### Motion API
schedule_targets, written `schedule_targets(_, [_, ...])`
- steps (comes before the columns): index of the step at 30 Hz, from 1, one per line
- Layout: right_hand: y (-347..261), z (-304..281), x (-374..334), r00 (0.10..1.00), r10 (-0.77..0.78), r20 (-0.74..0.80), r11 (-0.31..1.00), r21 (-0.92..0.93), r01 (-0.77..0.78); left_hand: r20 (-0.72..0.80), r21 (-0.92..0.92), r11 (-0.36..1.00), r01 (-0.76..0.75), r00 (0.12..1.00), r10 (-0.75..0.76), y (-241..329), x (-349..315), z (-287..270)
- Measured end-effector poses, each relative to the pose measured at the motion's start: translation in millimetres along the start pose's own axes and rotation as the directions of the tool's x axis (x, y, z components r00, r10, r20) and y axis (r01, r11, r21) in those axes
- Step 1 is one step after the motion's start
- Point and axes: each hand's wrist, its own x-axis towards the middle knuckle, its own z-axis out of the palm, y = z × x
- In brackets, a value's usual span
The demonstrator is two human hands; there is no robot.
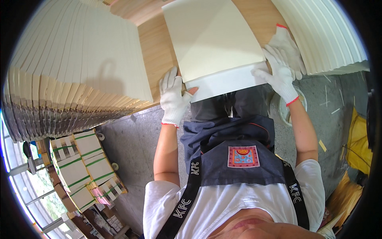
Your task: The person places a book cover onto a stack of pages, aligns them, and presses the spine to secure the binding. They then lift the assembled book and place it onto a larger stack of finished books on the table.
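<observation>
In front of me a cream sheet [211, 40] lies over a white sheet [229, 87], whose near strip shows past the cream one's edge. Both rest on the wooden tabletop [153, 59]. At their near left corner is my left hand [174, 95], in a white knitted glove with the thumb tip bare; its fingers stretch along the edge and the thumb touches the white strip. My right hand [279, 75], gloved too, lies with spread fingers on the near right corner. A loose white glove [287, 46] with a red cuff edge lies just beyond it.
A tall stack of layered paper [91, 51] rises at the left, and another paper stack [328, 36] stands at the right. Below the table's right edge is a round whitish container [301, 104]. Strapped white stacks [85, 163] stand at lower left, a yellow bag [358, 141] at far right.
</observation>
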Motion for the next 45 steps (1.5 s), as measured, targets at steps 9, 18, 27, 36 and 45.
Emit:
schedule_targets(9, [-2, -1, 0, 1.000, 0.000, -0.019, 1.000, 0.029, 0.000, 0.005, 0.017, 1.000, -0.025, 1.000, 0.025, -2, 0, 0])
schedule_targets(18, [-3, -4, -2, 1.000, 0.022, 0.008, 0.999, 0.040, -0.022, 0.032, -0.076, 0.965, -0.252, 0.967, 0.255, 58, 17, -22])
schedule_targets(27, [-2, -13, 0, 0.993, -0.109, -0.054, 0.990, 0.087, 0.114, 0.127, -0.008, 0.968, -0.251, 0.960, 0.250, 57, 29, -30])
schedule_targets(36, [-33, -39, 70, 0.874, -0.364, 0.321, 0.919, -0.033, 0.394, 0.083, 0.035, 0.931, -0.364, 0.929, 0.360, 56, 38, -29])
schedule_targets(45, [-39, -64, 105, 0.766, -0.229, 0.601, 0.973, 0.146, 0.177, 0.360, -0.258, 0.958, 0.125, 0.933, -0.024, 20, 84, -18])
